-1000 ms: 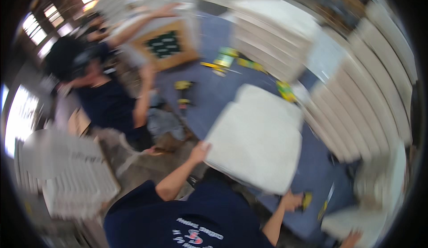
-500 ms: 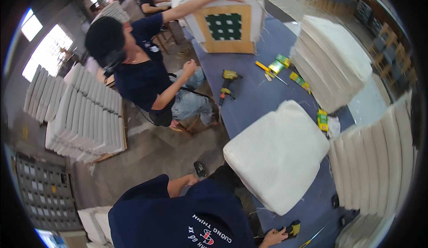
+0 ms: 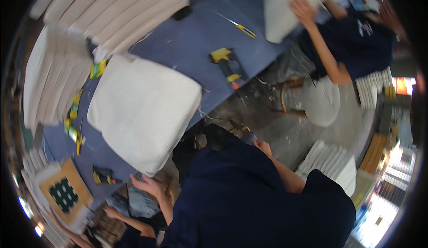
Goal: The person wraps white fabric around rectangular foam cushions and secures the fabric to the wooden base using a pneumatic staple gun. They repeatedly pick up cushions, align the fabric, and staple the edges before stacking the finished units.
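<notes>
resting left hand [image 3: 149, 185], fingers spread loose, at near corner of cushion [image 3: 142, 114]; lying up-left on table [image 3: 187, 47], long axis slanting away; keeping right hand [image 3: 264, 147] farther off, grip unclear.

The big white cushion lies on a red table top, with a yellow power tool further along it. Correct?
Not quite. In the head view the table top is blue, not red. The white cushion does lie on it, and the yellow power tool sits further along.

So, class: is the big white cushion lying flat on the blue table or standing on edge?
Lying flat. The white cushion shows its broad face upward on the blue table, one corner overhanging the table edge near a hand.
</notes>
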A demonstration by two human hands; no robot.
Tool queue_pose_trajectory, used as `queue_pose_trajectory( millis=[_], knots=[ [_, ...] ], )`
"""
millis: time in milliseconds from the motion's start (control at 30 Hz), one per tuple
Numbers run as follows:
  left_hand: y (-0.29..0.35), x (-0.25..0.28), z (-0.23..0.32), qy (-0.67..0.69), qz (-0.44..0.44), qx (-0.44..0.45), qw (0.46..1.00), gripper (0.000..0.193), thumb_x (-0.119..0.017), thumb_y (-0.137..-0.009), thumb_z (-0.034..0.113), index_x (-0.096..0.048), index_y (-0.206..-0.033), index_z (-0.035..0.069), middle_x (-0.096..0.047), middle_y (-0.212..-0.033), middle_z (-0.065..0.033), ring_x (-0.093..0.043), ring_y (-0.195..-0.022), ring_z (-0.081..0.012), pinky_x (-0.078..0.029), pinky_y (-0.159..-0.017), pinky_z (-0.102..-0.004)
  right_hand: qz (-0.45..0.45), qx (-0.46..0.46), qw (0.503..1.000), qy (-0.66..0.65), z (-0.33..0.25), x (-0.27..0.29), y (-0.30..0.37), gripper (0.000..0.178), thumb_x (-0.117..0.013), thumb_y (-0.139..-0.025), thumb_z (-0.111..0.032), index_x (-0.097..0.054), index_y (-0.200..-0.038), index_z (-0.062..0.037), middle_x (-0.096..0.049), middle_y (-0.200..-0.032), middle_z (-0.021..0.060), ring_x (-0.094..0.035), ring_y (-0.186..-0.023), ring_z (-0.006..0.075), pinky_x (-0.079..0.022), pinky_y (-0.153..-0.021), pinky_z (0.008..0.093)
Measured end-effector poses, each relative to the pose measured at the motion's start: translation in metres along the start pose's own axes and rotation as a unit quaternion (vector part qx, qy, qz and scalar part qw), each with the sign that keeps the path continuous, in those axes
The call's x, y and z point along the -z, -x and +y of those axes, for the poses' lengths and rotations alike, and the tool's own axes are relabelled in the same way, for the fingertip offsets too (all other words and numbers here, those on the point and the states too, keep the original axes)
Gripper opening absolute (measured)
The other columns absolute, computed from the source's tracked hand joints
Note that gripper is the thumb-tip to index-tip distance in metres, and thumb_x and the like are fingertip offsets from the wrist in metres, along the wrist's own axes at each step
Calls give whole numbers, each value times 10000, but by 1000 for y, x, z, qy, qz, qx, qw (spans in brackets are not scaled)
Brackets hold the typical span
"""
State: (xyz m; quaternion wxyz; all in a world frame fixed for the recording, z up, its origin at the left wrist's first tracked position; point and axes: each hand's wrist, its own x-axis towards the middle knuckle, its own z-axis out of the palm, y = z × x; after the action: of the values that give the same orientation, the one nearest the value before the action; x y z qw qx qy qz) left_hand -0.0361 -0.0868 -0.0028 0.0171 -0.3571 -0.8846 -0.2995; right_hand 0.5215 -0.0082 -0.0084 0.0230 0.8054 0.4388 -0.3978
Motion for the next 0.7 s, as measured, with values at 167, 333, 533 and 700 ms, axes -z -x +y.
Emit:
queue_pose_trajectory(
  millis=[167, 333, 533, 700],
  knots=[
    [-148, -11, 55, 42, -172, -162, 971, 500, -579, -1095, 150, -497, -1579, 53, -446, -1597, -226, -456, -1461, -366, -462, -1122, -462, -167, -361, 887, -233, 101, -133, 90, 600, -741, -920, -608, -770, -830, -16, -711, -754, 159, -691, -702, 348, -520, -629, 462],
    [-202, -22, 135, 113, -385, -207, 892, 416, -559, -1124, 187, -572, -1518, 56, -538, -1546, -153, -524, -1399, -283, -481, -1105, -416, -132, -306, 838, -432, 115, -188, 107, 796, -731, -873, -781, -741, -675, -10, -654, -581, 101, -640, -468, 210, -475, -426, 361],
    [-160, -9, 184, 17, -671, -257, 695, 371, -540, -1140, 231, -661, -1406, 4, -702, -1329, -70, -595, -1299, -175, -437, -1142, -320, -81, -261, 859, -432, 120, -193, 105, 775, -782, -852, -743, -706, -605, -12, -622, -527, 89, -613, -419, 215, -479, -416, 358],
    [-91, 24, 102, 3, -802, -96, 590, 467, -525, -1146, 251, -545, -1553, 22, -603, -1527, -86, -521, -1431, -192, -364, -1213, -316, 19, -231, 871, -434, 107, -186, 124, 733, -823, -878, -617, -640, -549, 12, -584, -496, 94, -548, -368, 199, -437, -382, 363]
  ],
)
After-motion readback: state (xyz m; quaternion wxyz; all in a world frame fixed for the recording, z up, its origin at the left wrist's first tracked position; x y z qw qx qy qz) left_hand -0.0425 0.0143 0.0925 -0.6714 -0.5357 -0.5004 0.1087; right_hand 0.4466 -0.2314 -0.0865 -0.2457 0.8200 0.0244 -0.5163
